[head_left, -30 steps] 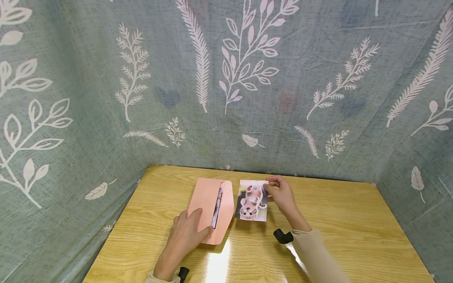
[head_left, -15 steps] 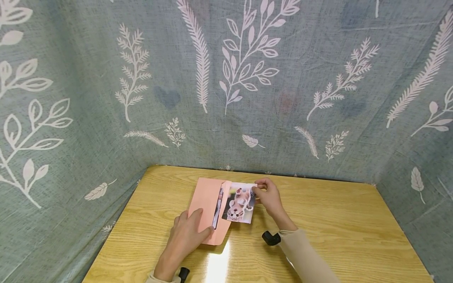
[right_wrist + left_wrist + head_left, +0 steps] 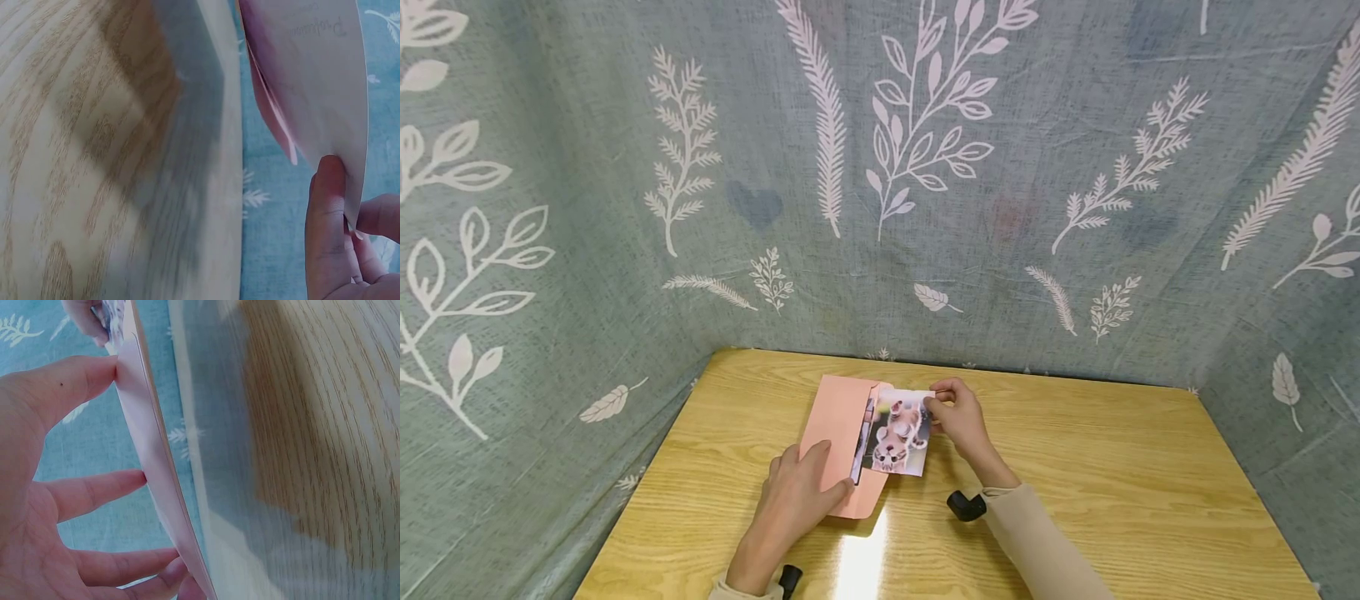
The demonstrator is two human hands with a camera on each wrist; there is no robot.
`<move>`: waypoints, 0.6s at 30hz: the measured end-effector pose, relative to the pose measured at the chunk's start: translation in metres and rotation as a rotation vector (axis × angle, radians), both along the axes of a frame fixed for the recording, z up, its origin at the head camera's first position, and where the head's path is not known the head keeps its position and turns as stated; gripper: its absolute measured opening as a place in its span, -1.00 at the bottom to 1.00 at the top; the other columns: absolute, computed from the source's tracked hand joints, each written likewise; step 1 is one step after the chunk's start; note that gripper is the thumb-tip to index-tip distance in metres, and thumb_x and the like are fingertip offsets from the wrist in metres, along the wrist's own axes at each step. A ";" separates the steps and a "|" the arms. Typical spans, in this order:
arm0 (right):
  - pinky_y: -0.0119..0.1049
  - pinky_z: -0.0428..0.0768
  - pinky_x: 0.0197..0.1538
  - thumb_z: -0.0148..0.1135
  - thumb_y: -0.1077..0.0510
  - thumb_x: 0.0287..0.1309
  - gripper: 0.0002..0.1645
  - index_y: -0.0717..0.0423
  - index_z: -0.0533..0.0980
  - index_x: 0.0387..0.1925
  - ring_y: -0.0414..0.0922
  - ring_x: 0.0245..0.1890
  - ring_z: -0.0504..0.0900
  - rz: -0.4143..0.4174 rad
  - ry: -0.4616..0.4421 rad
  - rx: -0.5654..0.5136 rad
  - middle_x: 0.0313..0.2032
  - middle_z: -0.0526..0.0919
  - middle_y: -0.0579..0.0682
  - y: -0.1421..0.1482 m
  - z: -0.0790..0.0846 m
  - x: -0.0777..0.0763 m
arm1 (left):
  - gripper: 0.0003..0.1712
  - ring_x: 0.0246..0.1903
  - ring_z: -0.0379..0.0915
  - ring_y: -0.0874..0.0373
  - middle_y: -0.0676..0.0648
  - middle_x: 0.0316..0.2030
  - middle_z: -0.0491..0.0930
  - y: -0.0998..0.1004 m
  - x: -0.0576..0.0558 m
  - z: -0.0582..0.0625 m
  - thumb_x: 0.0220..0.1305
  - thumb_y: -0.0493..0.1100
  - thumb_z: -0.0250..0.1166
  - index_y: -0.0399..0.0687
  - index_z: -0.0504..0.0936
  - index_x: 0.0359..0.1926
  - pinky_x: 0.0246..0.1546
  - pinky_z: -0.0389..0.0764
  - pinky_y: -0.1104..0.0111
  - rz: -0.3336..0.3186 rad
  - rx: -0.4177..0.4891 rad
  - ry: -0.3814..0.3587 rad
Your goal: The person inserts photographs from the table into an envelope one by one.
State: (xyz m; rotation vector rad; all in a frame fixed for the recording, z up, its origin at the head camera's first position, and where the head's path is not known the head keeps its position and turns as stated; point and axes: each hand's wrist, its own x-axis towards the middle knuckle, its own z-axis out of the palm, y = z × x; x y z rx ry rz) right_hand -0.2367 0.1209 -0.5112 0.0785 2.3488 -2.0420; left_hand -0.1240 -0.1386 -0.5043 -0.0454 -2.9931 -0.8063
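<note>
A pink envelope [image 3: 837, 432] lies on the wooden table [image 3: 1120, 475] with its flap open toward the right. My left hand [image 3: 796, 500] rests flat on the envelope's near part, fingers straight; the left wrist view shows those fingers [image 3: 94, 487] against the envelope [image 3: 150, 469]. My right hand [image 3: 958, 421] pinches the right edge of a photo card [image 3: 897, 433] printed with a small animal. The card's left edge lies over the open flap at the envelope's mouth. In the right wrist view the card's white back [image 3: 319, 81] is held between thumb and fingers [image 3: 325, 225].
Teal cloth with white leaf prints [image 3: 880, 167] walls in the table at the back and both sides. The wrist cameras' black mounts [image 3: 964, 505] show at both wrists. Bare wood lies to the right of the hands and along the near edge.
My right hand has carried the photo card leftward, from beside the envelope to over its open flap. The left hand and the envelope have stayed put.
</note>
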 end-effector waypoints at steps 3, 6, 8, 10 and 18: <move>0.15 0.66 -0.30 0.27 0.31 0.26 -0.72 0.29 0.50 -0.01 -0.06 -0.53 0.62 -0.002 -0.002 0.002 -0.25 0.54 0.15 -0.001 -0.001 0.000 | -0.22 0.04 0.39 -0.36 -0.39 0.14 0.46 -0.001 0.000 0.000 0.06 0.21 0.48 -0.07 0.58 0.24 -0.12 0.48 -0.22 -0.003 -0.001 0.007; 0.14 0.66 -0.31 0.26 0.31 0.26 -0.69 0.33 0.48 0.01 -0.07 -0.54 0.61 -0.013 -0.001 0.005 -0.25 0.54 0.15 -0.001 0.000 0.000 | -0.22 0.03 0.39 -0.36 -0.39 0.14 0.46 -0.001 0.001 0.000 0.06 0.20 0.48 -0.08 0.58 0.24 -0.13 0.48 -0.22 -0.006 0.002 0.016; 0.14 0.66 -0.32 0.25 0.31 0.26 -0.67 0.36 0.47 0.04 -0.08 -0.55 0.61 -0.026 0.000 0.005 -0.24 0.53 0.15 -0.001 0.001 0.001 | -0.23 0.03 0.39 -0.35 -0.39 0.13 0.46 -0.001 0.001 -0.001 0.07 0.20 0.47 -0.08 0.58 0.24 -0.13 0.49 -0.22 -0.007 0.006 0.018; 0.14 0.66 -0.32 0.25 0.31 0.27 -0.65 0.37 0.46 0.05 -0.08 -0.55 0.60 -0.040 0.002 0.002 -0.23 0.51 0.16 -0.001 0.002 0.001 | -0.23 0.03 0.39 -0.35 -0.39 0.14 0.46 -0.001 0.001 -0.001 0.08 0.20 0.47 -0.08 0.58 0.24 -0.14 0.49 -0.21 -0.008 0.008 0.017; 0.17 0.65 -0.29 0.25 0.33 0.25 -0.70 0.35 0.46 -0.01 -0.09 -0.54 0.58 -0.068 0.020 -0.021 -0.24 0.47 0.17 0.000 0.001 0.003 | -0.22 0.04 0.39 -0.35 -0.40 0.15 0.45 -0.002 0.001 -0.001 0.08 0.21 0.46 -0.08 0.57 0.25 -0.13 0.49 -0.21 -0.007 0.004 0.006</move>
